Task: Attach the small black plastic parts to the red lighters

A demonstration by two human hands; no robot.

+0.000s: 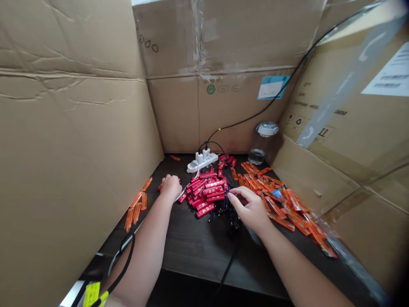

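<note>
Red printed tube-like pieces [204, 192] lie heaped in the middle of the dark table, with small black parts [234, 218] along the heap's right and lower side. My left hand [171, 187] is left of the heap, curled palm-down over red pieces whose ends show beside it; its fingertips are hidden. At the heap's right edge is my right hand [251, 207], thumb and forefinger bent together near the black parts. Whatever is between those fingertips is too small to make out.
Orange wrapped strips [281, 207] spread along the right, and a few orange strips [137, 209] lie at left. Behind the heap are a white power strip [203, 163] with cables and a clear bottle [258, 145]. Cardboard walls [230, 106] enclose the table.
</note>
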